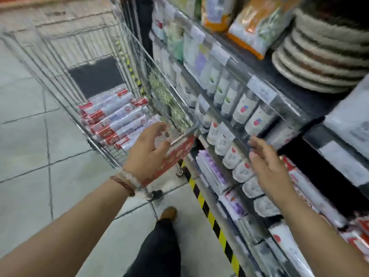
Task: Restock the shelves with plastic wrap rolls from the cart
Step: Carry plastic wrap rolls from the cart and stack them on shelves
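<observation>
A wire shopping cart (65, 62) stands in the aisle against the shelves. Several plastic wrap rolls (117, 118) with red and white labels lie in its bottom. My left hand (147, 150) hovers over the cart's red handle (175, 154), fingers spread, holding nothing. My right hand (267, 168) is open in front of the middle shelf (257, 120), beside rows of white packages (231, 154), and holds nothing. The picture is blurred by motion.
The shelves on the right hold white packets, orange bags (257, 23) and a stack of striped woven mats (323, 52). A yellow and black strip (209, 212) runs along the shelf base. The floor (30, 136) is grey tile. My shoe (169, 213) is below the cart.
</observation>
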